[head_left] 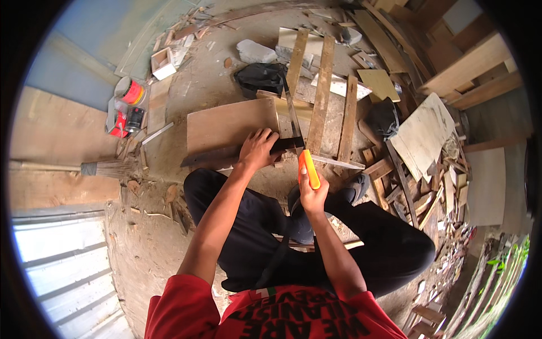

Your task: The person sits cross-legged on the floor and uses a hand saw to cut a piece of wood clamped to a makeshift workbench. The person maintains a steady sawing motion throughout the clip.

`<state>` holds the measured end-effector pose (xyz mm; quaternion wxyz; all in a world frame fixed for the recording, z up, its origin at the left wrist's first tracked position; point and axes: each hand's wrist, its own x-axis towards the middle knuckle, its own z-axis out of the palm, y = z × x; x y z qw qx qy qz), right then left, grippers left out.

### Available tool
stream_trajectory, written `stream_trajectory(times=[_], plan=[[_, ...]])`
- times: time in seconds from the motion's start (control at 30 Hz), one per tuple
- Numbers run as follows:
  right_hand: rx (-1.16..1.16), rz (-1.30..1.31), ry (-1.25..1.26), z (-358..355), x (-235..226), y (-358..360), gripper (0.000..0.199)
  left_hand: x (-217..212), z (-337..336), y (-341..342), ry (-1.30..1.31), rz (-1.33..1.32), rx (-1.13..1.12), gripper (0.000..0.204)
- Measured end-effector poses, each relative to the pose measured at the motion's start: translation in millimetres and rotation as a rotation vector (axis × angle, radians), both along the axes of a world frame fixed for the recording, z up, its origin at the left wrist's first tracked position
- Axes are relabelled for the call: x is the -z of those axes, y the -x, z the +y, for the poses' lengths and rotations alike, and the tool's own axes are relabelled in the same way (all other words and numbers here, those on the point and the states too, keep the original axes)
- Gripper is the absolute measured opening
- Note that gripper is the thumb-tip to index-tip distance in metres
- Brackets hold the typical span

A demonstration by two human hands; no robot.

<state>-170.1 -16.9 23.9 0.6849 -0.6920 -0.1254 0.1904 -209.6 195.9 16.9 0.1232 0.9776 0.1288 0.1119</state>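
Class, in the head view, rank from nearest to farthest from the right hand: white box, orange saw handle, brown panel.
1. Orange saw handle: gripped in the right hand.
2. Brown panel: ahead and left.
3. White box: much farther ahead and left.

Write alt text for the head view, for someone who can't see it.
A person's right hand grips an orange-handled saw, while the left hand rests on a dark strip along a brown board. Planks lie ahead; cans and a broom are at left.

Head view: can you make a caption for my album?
Right hand grips a saw; left hand rests on a dark board.
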Motion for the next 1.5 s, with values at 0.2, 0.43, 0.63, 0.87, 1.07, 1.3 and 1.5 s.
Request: stream_trajectory(times=[0.2, 0.43, 0.63, 0.87, 1.07, 1.3, 1.5], plan=[[-0.08, -0.011, 0.01, 13, -1, 16, 0.032, 1, 16, 30, -0.023, 0.028, -0.004, 0.055], [-0.107, -0.256, 0.024, -2, 5, 14, 0.027, -9, 5, 21, -0.025, 0.122, -0.043, 0.059], [-0.076, -0.098, 0.018, 7, -11, 15, 0.026, -4, 14, 20, 0.003, 0.1, 0.016, 0.063], [-0.075, -0.176, 0.026, 2, 0, 17, 0.024, -11, 8, 24, 0.076, 0.175, -0.015, 0.057], [-0.324, -0.392, -0.054, -8, 49, 27, 0.014, -8, 16, 18, 0.144, 0.096, -0.013, 0.059], [-0.072, 0.213, -0.161, 1, -54, 40, 0.032, 8, 19, 24, 0.133, 0.038, -0.024, 0.05], [-0.168, -0.072, 0.04, -53, -66, 41, 0.033, 11, 18, 12, 0.103, 0.042, -0.047, 0.043]])
